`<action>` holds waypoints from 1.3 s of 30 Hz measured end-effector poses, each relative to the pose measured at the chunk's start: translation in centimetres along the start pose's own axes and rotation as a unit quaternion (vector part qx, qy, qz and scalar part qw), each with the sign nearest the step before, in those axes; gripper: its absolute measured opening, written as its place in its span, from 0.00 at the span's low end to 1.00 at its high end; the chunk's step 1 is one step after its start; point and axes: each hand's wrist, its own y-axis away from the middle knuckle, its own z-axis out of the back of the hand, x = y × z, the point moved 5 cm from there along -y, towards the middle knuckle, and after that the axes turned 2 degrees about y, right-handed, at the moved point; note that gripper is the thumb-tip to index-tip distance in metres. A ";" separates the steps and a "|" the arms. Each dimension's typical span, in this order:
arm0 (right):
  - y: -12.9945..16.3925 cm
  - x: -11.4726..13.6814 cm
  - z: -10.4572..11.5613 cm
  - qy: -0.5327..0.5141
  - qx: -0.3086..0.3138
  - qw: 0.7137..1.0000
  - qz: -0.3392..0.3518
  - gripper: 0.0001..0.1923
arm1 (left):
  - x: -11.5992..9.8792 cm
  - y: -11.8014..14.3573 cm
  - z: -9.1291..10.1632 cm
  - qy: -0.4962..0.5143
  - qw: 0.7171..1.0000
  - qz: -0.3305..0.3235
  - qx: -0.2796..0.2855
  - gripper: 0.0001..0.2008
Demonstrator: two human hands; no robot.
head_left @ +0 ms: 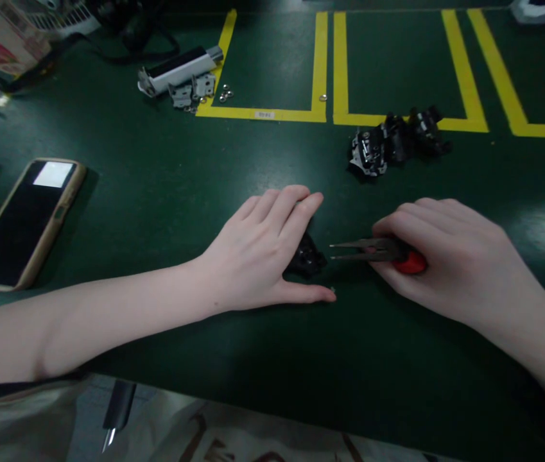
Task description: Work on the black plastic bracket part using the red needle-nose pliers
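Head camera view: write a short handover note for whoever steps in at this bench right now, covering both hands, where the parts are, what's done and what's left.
Left hand: lies flat on the green table, covering a small black part between thumb and fingers.
Right hand: grips red-handled pliers, tips pointing at the part, just short of it as far as I can tell.
Elsewhere: pile of similar black parts at the yellow lines; white-and-black bar with metal brackets and small washers far left; phone at left.
Done: one part separated and steadied.
Left: the pliers work on it; the pile looks untouched.
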 end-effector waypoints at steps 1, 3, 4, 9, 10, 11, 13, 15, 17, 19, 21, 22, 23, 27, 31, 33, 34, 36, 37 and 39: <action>0.0 0.0 0.0 0.002 0.002 1.000 0.002 0.03 | -0.1 -0.1 -0.1 0.005 1.000 -0.005 -0.001 0.45; 0.0 0.1 -0.1 0.002 0.001 1.000 0.003 0.03 | 0.0 -0.1 -0.2 0.019 1.000 -0.017 -0.002 0.38; 0.0 0.0 -0.1 0.002 -0.005 1.000 0.003 0.04 | 0.0 0.0 -0.2 0.028 0.999 -0.023 -0.003 0.34; 0.3 -0.1 -0.3 0.001 -0.017 1.000 0.002 0.03 | 0.9 0.5 -0.3 0.100 0.994 -0.032 -0.009 0.42; 0.3 -0.1 -0.4 0.001 -0.014 1.000 0.004 0.04 | 1.2 0.6 -0.2 0.104 0.994 -0.024 -0.014 0.46; 0.4 -0.1 -0.4 0.001 -0.014 1.000 0.007 0.04 | 1.4 0.7 -0.2 0.103 0.994 -0.011 -0.018 0.50; 0.4 -0.1 -0.3 -0.001 -0.012 1.000 0.005 0.04 | 1.9 0.7 -0.1 0.094 0.995 0.018 -0.014 0.48; 0.5 -0.1 -0.3 -0.008 -0.008 1.000 -0.001 0.04 | 2.0 0.7 0.0 0.092 0.995 0.029 0.003 0.39; 0.6 -0.2 -0.3 -0.018 -0.004 1.000 -0.010 0.04 | 1.9 0.7 0.1 0.102 0.995 0.017 0.014 0.34; 0.7 -0.2 -0.3 -0.026 0.000 1.000 -0.013 0.03 | 1.6 0.7 0.2 0.119 0.993 -0.003 0.008 0.34; 0.7 -0.1 -0.4 -0.029 0.005 0.999 -0.014 0.03 | 1.4 0.7 0.3 0.132 0.991 -0.028 0.001 0.35; 0.6 -0.1 -0.4 -0.030 0.004 0.999 -0.012 0.03 | 1.3 0.6 0.3 0.134 0.990 -0.040 -0.001 0.35; 0.6 0.0 -0.3 -0.030 0.003 1.000 -0.009 0.04 | 1.2 0.6 0.3 0.133 0.990 -0.050 -0.002 0.35; 0.4 0.5 0.0 -0.020 -0.014 0.999 0.021 0.04 | 1.0 0.6 0.3 0.125 0.991 -0.055 0.003 0.38; 0.2 0.9 0.0 -0.013 -0.014 0.999 0.034 0.03 | 1.0 0.5 0.2 0.132 0.990 -0.051 0.013 0.37; 0.1 1.0 0.0 -0.012 -0.018 0.999 0.034 0.03 | 1.0 0.5 0.1 0.131 0.990 -0.054 0.014 0.37; 0.1 1.0 -0.1 -0.014 -0.018 0.999 0.035 0.02 | 1.0 0.4 0.0 0.127 0.990 -0.054 0.013 0.36; 0.1 1.1 -0.2 -0.019 -0.017 0.999 0.037 0.02 | 1.1 0.4 -0.1 0.119 0.991 -0.057 0.014 0.36; 0.1 1.2 -0.2 -0.021 -0.017 0.999 0.039 0.02 | 1.1 0.3 -0.1 0.119 0.991 -0.062 0.016 0.36; 0.1 1.3 -0.2 -0.021 -0.017 0.999 0.042 0.02 | 1.1 0.3 -0.1 0.134 0.988 -0.078 0.017 0.36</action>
